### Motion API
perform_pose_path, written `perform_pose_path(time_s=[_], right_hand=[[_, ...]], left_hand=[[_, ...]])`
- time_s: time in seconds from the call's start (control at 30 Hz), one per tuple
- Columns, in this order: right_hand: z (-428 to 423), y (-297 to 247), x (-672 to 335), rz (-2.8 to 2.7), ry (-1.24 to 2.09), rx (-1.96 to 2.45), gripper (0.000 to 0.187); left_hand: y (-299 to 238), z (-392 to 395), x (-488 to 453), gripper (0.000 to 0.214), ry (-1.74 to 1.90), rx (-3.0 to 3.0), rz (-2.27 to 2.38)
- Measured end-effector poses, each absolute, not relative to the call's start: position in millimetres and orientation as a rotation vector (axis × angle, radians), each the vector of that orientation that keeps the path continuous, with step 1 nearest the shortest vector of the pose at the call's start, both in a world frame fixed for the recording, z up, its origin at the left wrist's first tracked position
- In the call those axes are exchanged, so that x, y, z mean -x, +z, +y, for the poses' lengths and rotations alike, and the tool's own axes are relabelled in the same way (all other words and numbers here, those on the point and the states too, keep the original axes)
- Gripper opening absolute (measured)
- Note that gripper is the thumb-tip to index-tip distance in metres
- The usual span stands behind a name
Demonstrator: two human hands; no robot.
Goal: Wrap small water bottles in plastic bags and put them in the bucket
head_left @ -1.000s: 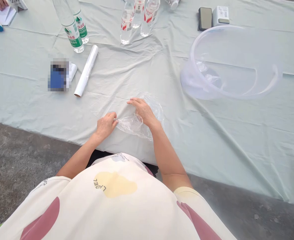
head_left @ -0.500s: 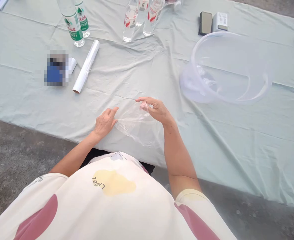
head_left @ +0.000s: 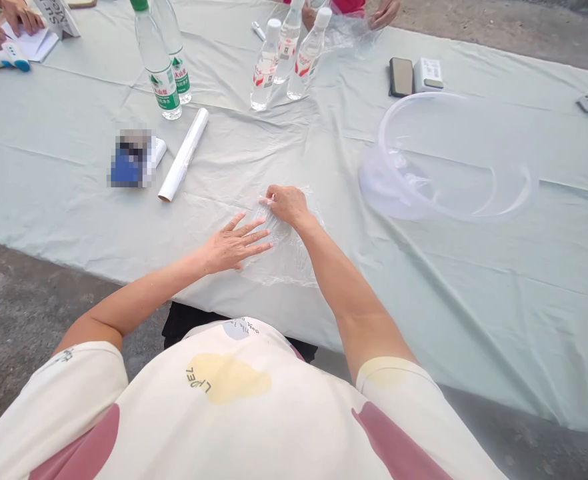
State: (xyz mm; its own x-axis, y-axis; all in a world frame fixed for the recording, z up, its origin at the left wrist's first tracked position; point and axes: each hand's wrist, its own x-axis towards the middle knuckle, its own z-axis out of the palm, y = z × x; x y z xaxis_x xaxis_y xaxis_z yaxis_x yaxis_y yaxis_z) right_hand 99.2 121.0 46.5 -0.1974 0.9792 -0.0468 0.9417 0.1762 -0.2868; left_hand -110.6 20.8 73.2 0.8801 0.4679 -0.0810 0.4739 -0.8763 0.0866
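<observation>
A thin, clear sheet of plastic wrap (head_left: 287, 257) lies crinkled on the cloth near the table's front edge. My left hand (head_left: 239, 243) is open with its fingers spread, the fingertips resting at the sheet's left part. Just beyond them, my right hand (head_left: 287, 205) pinches the wrap's upper part between thumb and fingers. Left of my hands lies a white roll of plastic wrap (head_left: 184, 155), tilted away from me. To the right stands a large clear plastic tub (head_left: 374, 180) with some crumpled clear film inside.
Green-labelled water bottles (head_left: 163, 87) stand behind the roll, and several red-labelled bottles (head_left: 264, 70) farther right. A blurred small box (head_left: 131, 158) is at left. Two small devices (head_left: 401, 77) sit behind the tub. Other people's hands (head_left: 384, 13) show at the far edge, near a thermometer gun (head_left: 4, 59).
My right hand has moved left and closed in a pinch on the wrap. My left hand has shifted right with its fingers spreading. The view has tilted up, showing other people's hands.
</observation>
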Motion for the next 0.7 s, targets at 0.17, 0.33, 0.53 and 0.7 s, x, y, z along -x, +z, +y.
perform_pose_path(time_s=[0.17,0.33,0.53,0.7], right_hand=[[120,44,-105,-2.287,0.329,1.908,0.027],[120,40,-121,-2.149,0.356,1.979,0.023],[87,55,-125,-1.923,0.205,1.779,0.024],[12,76,-101,-2.068,0.745,1.761,0.039]], left_hand=[[79,30,104,0.102,-0.203,-2.901,0.948],[74,28,115,0.100,-0.232,-2.780,1.214],[67,27,123,0.108,-0.240,-2.689,1.308],[64,29,122,0.111,-0.251,-2.639,1.298]])
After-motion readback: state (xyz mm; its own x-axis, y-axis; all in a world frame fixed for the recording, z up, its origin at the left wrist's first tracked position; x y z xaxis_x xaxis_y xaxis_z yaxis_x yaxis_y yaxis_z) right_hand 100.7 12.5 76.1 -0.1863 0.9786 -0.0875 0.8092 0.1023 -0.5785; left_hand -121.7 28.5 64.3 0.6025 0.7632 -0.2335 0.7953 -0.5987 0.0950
